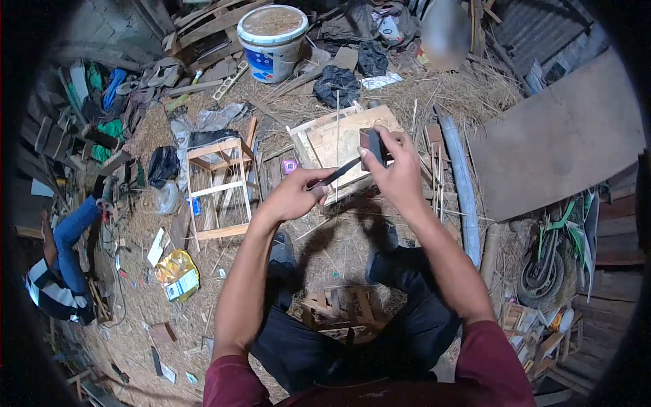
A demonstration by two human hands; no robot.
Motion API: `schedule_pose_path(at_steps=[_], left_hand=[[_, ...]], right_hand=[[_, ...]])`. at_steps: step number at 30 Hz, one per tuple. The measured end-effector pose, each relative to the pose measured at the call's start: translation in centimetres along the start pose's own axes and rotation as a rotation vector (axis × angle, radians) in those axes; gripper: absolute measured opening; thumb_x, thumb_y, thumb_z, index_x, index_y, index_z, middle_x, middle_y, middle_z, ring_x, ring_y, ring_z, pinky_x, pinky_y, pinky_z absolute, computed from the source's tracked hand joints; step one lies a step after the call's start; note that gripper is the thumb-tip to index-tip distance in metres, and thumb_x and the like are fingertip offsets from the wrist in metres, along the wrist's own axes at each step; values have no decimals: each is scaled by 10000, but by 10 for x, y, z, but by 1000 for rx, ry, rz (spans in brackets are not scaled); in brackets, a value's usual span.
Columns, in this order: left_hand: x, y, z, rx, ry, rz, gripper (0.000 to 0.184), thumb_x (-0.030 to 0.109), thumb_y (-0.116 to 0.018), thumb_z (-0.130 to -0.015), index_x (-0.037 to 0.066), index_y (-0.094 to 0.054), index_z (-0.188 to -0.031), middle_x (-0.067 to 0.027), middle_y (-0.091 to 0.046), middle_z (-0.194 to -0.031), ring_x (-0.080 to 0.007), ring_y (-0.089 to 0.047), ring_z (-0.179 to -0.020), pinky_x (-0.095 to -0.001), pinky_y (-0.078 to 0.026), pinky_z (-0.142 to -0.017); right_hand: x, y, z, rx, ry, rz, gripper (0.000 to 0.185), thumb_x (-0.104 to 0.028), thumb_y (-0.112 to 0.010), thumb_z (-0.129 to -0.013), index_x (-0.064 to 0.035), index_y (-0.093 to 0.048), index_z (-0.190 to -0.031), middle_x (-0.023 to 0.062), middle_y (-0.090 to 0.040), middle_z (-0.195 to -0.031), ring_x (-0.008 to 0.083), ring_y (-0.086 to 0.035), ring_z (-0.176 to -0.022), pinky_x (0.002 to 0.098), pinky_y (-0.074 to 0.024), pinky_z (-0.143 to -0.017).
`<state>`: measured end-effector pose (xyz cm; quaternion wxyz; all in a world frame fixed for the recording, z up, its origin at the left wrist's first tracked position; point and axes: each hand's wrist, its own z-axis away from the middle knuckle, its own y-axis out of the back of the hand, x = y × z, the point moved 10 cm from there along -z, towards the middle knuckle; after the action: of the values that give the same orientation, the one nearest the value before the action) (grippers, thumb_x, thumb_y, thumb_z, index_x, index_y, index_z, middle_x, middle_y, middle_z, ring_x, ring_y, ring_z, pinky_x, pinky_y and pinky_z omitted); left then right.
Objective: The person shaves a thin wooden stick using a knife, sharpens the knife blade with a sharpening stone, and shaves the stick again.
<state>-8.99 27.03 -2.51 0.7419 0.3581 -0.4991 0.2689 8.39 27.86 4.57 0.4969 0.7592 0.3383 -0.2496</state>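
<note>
My left hand (293,197) is closed around the near end of a dark, narrow, flat blade-like tool (343,171). Its exact kind is unclear. The tool slants up and to the right, towards a dark rectangular block (375,145) that my right hand (399,173) grips between thumb and fingers. The tool's far end meets or passes close by the block's lower left side; I cannot tell whether they touch. Below both hands, a low wooden work surface of pale boards (332,146) stands on the ground in front of my knees.
A wooden stool frame (220,186) stands to the left, a filled white bucket (272,44) at the back. On the right are a grey pipe (462,183), a large flat board (556,136) and a motorbike's front wheel (541,279). Another person (64,271) sits far left.
</note>
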Motion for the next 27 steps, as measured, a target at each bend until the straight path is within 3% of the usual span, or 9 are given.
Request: schedule_pose_path(at_steps=[1, 4, 8, 10, 13, 14, 19, 22, 27], left_hand=[[-4, -1, -2, -10, -14, -20, 403, 15, -563, -887, 27, -584, -1289, -10, -587, -794, -86, -509, -714, -257, -440, -662], [-14, 7, -3, 53, -18, 57, 389, 21, -532, -896, 63, -605, -1276, -5, -576, -723, -85, -506, -677, -264, -443, -638], [-3, 3, 1, 20, -53, -6, 428, -3, -516, -865, 48, -593, -1283, -33, -609, -766, -94, -524, -685, -268, -462, -659], [1, 8, 1, 50, -32, 27, 433, -6, -516, -857, 44, -594, -1280, -45, -618, -794, -102, -529, -686, -268, -466, -666], [-2, 8, 5, 48, -17, 52, 429, 1, -517, -864, 49, -594, -1284, -37, -620, -780, -103, -526, -677, -268, -461, -656], [-3, 5, 6, 29, -19, 25, 428, 3, -516, -866, 50, -594, -1284, -30, -614, -766, -100, -524, -675, -268, -458, -650], [-10, 11, 5, 62, -31, -17, 411, 19, -516, -876, 53, -600, -1277, -10, -573, -691, -91, -517, -663, -271, -445, -620], [-11, 4, 6, 13, -39, -46, 418, 10, -507, -870, 52, -600, -1275, -18, -583, -693, -92, -517, -654, -279, -450, -620], [-16, 10, 4, 55, -11, 5, 416, 0, -506, -862, 50, -611, -1262, -20, -589, -705, -93, -517, -656, -275, -451, -621]], right_hand=[[-3, -4, 5, -35, 23, 110, 457, -187, -708, -829, -19, -575, -1233, 249, -544, -1085, 387, -611, -944, 441, -521, -798], [-31, -32, 37, -199, 91, 3, 462, -180, -709, -830, -52, -567, -1250, 236, -540, -1074, 388, -617, -1028, 413, -527, -845], [-3, -5, 2, -14, 62, 1, 447, -176, -701, -833, -31, -573, -1236, 240, -534, -1078, 364, -624, -893, 424, -534, -746], [-17, -26, 25, -116, 107, -31, 480, -195, -688, -849, 44, -569, -1249, 237, -537, -1092, 352, -615, -927, 410, -533, -785], [-27, -29, 27, -140, 113, 4, 448, -228, -675, -863, -6, -594, -1245, 232, -548, -1079, 349, -617, -922, 421, -530, -803], [-8, -16, 13, -79, -17, 11, 446, -226, -677, -860, -41, -594, -1257, 230, -553, -1087, 351, -618, -933, 415, -524, -814], [-34, -28, 34, -153, 189, -2, 428, -195, -667, -860, -28, -588, -1246, 252, -542, -1065, 370, -606, -947, 416, -524, -814], [7, -16, 8, -93, -20, 13, 441, -204, -696, -840, -48, -594, -1240, 246, -529, -1067, 384, -602, -979, 419, -513, -841], [-36, -32, 38, -135, 162, -42, 442, -203, -702, -834, -28, -591, -1223, 232, -566, -987, 371, -612, -940, 421, -512, -790]])
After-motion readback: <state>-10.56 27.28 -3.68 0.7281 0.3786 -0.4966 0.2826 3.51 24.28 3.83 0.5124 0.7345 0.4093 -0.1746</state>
